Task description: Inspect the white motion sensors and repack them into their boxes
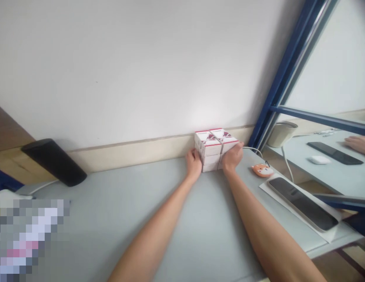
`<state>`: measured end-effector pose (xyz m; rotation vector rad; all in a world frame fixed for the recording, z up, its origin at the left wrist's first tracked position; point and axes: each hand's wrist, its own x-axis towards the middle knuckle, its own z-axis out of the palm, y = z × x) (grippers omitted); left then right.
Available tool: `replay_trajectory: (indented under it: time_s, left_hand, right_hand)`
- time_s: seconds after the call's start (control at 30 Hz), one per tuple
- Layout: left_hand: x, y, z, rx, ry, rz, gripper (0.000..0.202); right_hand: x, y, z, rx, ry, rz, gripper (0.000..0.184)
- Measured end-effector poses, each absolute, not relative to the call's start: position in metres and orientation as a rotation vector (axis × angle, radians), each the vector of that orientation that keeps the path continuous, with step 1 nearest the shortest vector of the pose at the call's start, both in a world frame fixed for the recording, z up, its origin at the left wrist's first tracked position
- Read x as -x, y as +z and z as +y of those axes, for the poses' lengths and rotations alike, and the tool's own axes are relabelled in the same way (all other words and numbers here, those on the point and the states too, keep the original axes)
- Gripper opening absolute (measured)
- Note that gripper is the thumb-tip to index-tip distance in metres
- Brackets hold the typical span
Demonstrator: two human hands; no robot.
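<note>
Several small white boxes (212, 150) with red edges and a dark red print form a compact stack, two side by side and at least two high. It stands on the grey desk (126, 219) close to the wall. My left hand (194, 164) presses the stack's left side with curled fingers. Against its right side, my right hand (233, 156) is wrapped round the near corner, hiding part of the boxes there. Between them, both hands clasp the stack.
A black cylindrical device (54, 161) leans at the left, near a blurred-out patch. Right of the stack lie an orange animal-faced case (262, 169) and a dark phone (302, 203) on white paper. Beyond the blue frame (278, 82), another surface holds a pot and a person's hand.
</note>
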<state>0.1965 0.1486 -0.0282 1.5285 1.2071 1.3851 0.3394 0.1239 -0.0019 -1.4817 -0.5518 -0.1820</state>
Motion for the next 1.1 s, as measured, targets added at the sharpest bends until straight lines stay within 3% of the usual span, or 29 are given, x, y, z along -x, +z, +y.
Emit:
replay_trajectory:
  time_s: [0.13, 0.3, 0.4, 0.63, 1.0, 1.1]
  left_hand:
    - [-0.167, -0.03, 0.107, -1.686, 1.318, 1.237, 0.042]
    - [-0.092, -0.024, 0.061, -1.934, 1.177, 1.128, 0.041]
    - [-0.042, -0.019, 0.054, -1.982, 1.168, 1.148, 0.038]
    - [0.017, -0.02, 0.071, -1.936, 1.172, 1.174, 0.024]
    - [0.011, -0.023, 0.057, -1.925, 1.135, 1.086, 0.019]
    - [0.011, -0.021, 0.057, -1.84, 1.145, 1.086, 0.031]
  right_hand:
    - [-0.336, 0.014, 0.11, 1.42, -0.427, -0.551, 0.032]
    - [-0.302, 0.025, 0.092, 1.35, -0.72, -1.291, 0.028]
    - [-0.274, 0.024, 0.088, 1.364, -0.725, -1.577, 0.026]
    - [-0.262, 0.021, 0.091, 1.484, -0.72, -1.588, 0.051]
    - [-0.252, 0.028, 0.082, 1.281, -0.636, -1.574, 0.027]
    - [-0.229, 0.034, 0.067, 1.131, -0.517, -1.593, 0.021]
